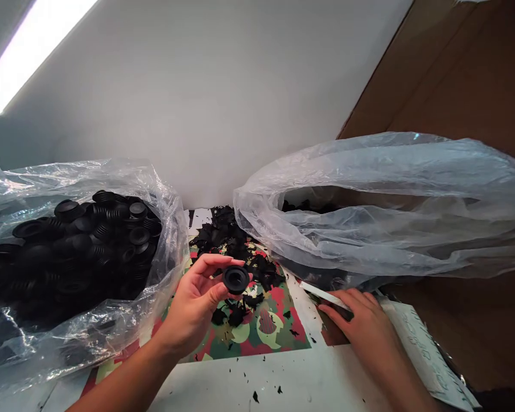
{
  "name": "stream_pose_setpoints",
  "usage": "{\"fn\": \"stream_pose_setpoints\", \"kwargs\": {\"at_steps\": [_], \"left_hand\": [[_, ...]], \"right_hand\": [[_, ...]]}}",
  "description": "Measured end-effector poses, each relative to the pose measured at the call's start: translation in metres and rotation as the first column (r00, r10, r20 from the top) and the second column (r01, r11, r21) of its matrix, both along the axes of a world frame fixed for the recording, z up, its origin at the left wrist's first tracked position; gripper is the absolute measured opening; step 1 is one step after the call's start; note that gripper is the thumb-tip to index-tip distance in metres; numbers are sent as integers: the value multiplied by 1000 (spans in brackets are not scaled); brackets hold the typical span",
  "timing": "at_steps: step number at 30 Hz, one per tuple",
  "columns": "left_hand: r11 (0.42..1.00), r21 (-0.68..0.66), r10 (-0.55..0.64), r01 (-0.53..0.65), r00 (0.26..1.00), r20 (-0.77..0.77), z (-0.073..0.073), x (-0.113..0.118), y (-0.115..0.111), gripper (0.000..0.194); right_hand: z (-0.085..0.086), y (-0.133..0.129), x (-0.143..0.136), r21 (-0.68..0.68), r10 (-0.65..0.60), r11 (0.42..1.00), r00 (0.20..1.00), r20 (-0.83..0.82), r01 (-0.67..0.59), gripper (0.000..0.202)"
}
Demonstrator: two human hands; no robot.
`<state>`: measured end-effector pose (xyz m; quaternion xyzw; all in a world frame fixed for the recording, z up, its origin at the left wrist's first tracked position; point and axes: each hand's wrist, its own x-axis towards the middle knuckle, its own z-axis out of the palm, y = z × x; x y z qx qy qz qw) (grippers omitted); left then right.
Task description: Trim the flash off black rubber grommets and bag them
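Note:
A round black ring-shaped part [236,280] is pinched between the thumb and fingers of my left hand [199,297], its open face turned toward me. My right hand [364,320] is closed around the dark handle of a tool with a flat pale blade [321,293], which points up and to the left, apart from the black part. Black scraps [264,270] lie heaped behind and beneath my left hand on a red and green patterned sheet [278,340].
On the left, a clear plastic bag [167,229] holds many black ribbed parts [81,246]. Another clear bag [369,229] lies open on the right, dark pieces inside, before brown cardboard [455,86]. A lamp [30,51] shines at upper left. Small scraps dot the white table [223,389].

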<state>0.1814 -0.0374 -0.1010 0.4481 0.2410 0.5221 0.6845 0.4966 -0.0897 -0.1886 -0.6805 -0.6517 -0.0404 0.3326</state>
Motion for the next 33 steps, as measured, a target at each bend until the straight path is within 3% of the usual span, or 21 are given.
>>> {"fn": "stream_pose_setpoints", "kwargs": {"at_steps": [3, 6, 7, 9, 12, 14, 18, 25, 28, 33], "left_hand": [[1000, -4, -8, 8, 1000, -15, 0, 0, 1, 27], [993, 69, 99, -91, 987, -125, -2, -2, 3, 31], [985, 110, 148, -130, 973, -176, -4, -2, 4, 33], [961, 205, 238, -185, 932, -272, -7, -3, 5, 40], [918, 343, 333, -202, 860, -387, -11, -5, 6, 50], [888, 417, 382, -195, 819, -429, -13, -6, 7, 54], [859, 460, 428, -225, 808, -405, -16, -8, 10, 63], [893, 370, 395, -256, 841, -370, -17, -4, 9, 72], [897, 364, 391, -253, 838, -380, -17, -3, 7, 70], [906, 322, 384, -274, 852, -355, -17, -1, 4, 66]], "right_hand": [[13, -5, -10, 37, -43, 998, 993, -109, 48, 56], [36, -5, -30, 21, -43, 998, 933, -357, 54, 52], [44, -2, -40, -29, -20, 1000, 895, -445, 8, 50], [62, 9, -64, -125, 107, 968, 806, -582, -219, 45], [82, 32, -105, -170, 253, 832, 634, -731, -528, 39], [88, 47, -127, -107, 303, 769, 506, -808, -631, 35], [83, 63, -147, -1, 288, 721, 302, -909, -693, 43], [56, 65, -147, 14, 70, 664, 43, -997, -747, 54], [54, 63, -147, 13, 105, 695, 85, -991, -719, 55], [57, 56, -145, 34, 319, 820, 406, -856, -571, 42]]}}
